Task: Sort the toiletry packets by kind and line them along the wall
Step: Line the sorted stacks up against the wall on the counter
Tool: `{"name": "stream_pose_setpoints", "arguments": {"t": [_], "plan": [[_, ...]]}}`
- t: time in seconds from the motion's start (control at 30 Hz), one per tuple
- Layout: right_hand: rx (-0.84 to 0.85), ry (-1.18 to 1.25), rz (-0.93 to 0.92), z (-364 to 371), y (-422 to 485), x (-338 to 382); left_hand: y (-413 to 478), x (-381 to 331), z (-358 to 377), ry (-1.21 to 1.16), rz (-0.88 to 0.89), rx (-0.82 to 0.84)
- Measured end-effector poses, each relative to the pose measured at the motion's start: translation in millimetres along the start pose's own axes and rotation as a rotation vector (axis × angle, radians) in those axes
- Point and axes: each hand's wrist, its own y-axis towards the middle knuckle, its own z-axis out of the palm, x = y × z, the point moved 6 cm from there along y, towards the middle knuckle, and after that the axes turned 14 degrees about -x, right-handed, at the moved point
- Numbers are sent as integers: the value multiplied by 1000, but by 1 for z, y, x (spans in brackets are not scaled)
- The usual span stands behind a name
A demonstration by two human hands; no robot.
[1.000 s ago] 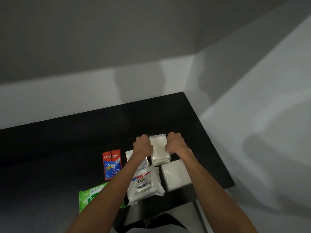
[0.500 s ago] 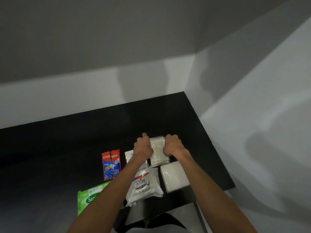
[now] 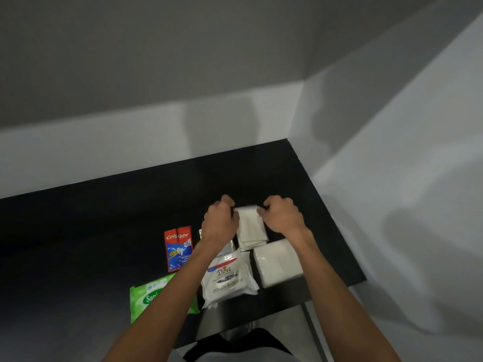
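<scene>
- The left hand [image 3: 220, 219] and right hand [image 3: 282, 215] flank the stack [image 3: 251, 227] of thin white packets; each has its fingers curled onto a far corner, so both are grasping it
- Over the last second the hands squeezed inward and squared the stack narrower; now they sit a little farther up the table [image 3: 104, 231] toward the wall [image 3: 130, 142], and the right hand has shifted out to the stack's right corner
- The stack is mid-table, well apart from the wall; its near end is just beside the white pack [image 3: 277, 265]; whether it is lifted or sliding cannot be told
- The Colgate box [image 3: 179, 248], Dove pack [image 3: 228, 278], green pack [image 3: 149, 296] and white pack have not moved; a silver sachet [image 3: 200, 232] shows partly under the left wrist
- Judgement: one kind looks gathered and its move to the wall seems to be starting; nothing lines the wall yet, so the sorting is at an early stage
</scene>
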Motion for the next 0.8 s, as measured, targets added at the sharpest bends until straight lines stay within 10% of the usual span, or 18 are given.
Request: {"name": "stream_pose_setpoints", "arguments": {"t": [0.47, 0.8], "plan": [[-230, 443, 328, -32, -98, -79, -115, -56, -26, -227, 154, 65], [143, 875, 605, 27, -137, -118, -139, -67, 9, -4, 157, 174]]}}
